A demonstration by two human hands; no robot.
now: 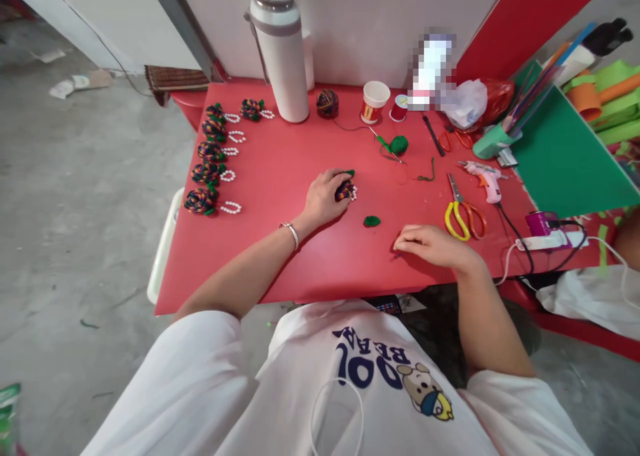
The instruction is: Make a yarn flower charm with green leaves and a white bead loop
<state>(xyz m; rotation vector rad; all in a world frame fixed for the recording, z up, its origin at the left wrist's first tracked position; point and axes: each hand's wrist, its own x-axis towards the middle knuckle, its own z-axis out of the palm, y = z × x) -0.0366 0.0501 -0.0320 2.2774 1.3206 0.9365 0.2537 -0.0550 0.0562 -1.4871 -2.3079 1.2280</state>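
Note:
My left hand (326, 197) is closed around a multicoloured crocheted flower (345, 191) with a loop of white beads, and a bit of green shows past the fingertips. Most of the flower is hidden under the palm. On the red table, between my two hands, lies a small green crocheted leaf (371, 221). My right hand (430, 244) rests low over the table to the right of the leaf, apart from it. Its fingers are curled and pressed together, and I cannot make out whether something small is in them.
Several finished flowers (207, 173) with bead loops line the left side. At the back stand a white flask (285, 63), a yarn ball (327, 103) and a paper cup (375, 101). Scissors (459, 209), a pink glue gun (487, 179) and a power strip (550, 241) lie right; a crochet hook (384, 144) lies behind.

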